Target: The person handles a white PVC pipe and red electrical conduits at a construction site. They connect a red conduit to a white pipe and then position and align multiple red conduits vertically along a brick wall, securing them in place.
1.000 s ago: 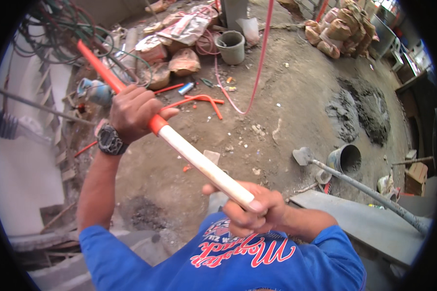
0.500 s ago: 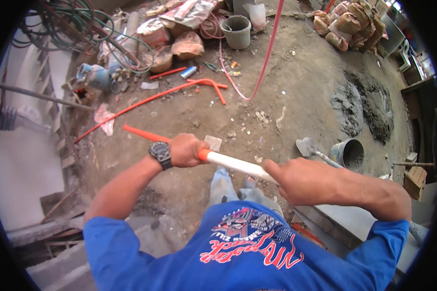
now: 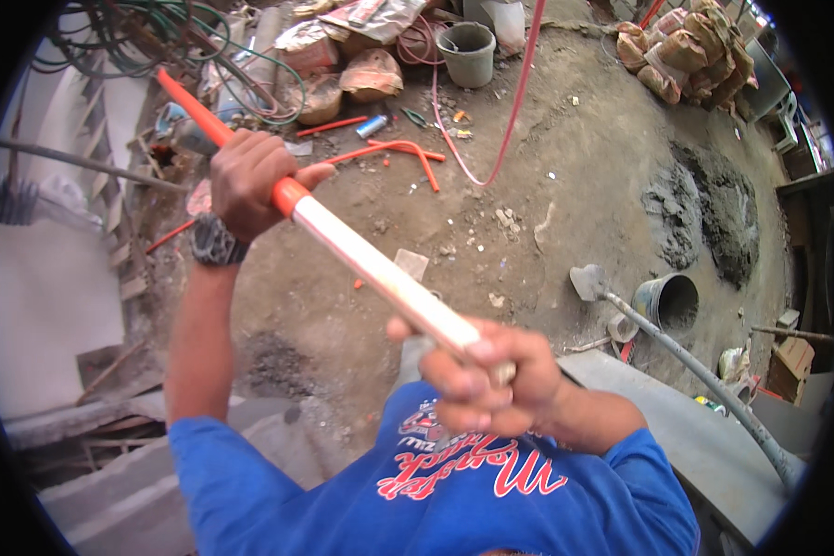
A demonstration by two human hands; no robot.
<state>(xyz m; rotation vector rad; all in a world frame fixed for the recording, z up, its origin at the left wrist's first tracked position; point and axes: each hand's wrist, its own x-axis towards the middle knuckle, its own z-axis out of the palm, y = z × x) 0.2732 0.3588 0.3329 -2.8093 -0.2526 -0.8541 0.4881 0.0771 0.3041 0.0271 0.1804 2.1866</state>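
An orange plastic pipe (image 3: 192,107) and a white pipe (image 3: 380,271) meet end to end, forming one slanted length in front of my chest. My left hand (image 3: 250,181), with a dark watch on the wrist, is wrapped round the orange pipe just above the joint. The orange end looks slightly wider there, like a collar around the white pipe. Lower down and closer to my body, my right hand (image 3: 496,378) has its fingers curled round the near end of the white pipe. A short stub of that end pokes out beside my fingers.
A bent orange pipe (image 3: 426,167) lies on the dirt floor ahead. A grey bucket (image 3: 468,57), sacks (image 3: 372,76) and tangled green hose (image 3: 120,37) are farther off. To the right are a shovel (image 3: 658,334), a tipped bucket (image 3: 658,301) and wet mortar (image 3: 704,208).
The joined pipes have risen and swung steeper. My left hand has moved up and forward to the left; my right hand has come left and down, now at the white pipe's end.
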